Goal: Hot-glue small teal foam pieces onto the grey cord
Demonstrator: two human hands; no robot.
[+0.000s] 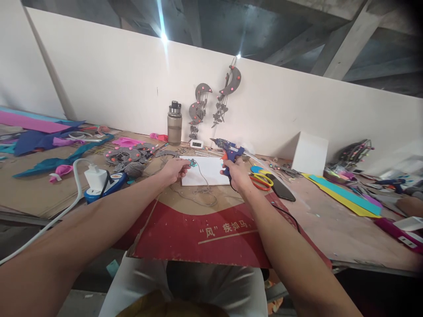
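My left hand [177, 171] is closed in a pinch on a small grey-and-teal piece [192, 163]. A thin grey cord [215, 201] trails from that piece and loops down over the cardboard. My right hand [239, 173] is wrapped round the handle of a blue hot glue gun [232, 150], whose nozzle points up and to the left. Under and between both hands lies a white sheet [211, 177]. The sheet rests on a large piece of red and brown cardboard [185, 233] at the table's front edge.
Behind stand a water bottle [174, 125] and a small digital display [197, 144]. Grey moon-shaped hangings [233, 81] hang on the white wall. Scissors [262, 179] and a phone [280, 188] lie right. Left are a power strip [112, 182] and grey yarn [132, 160].
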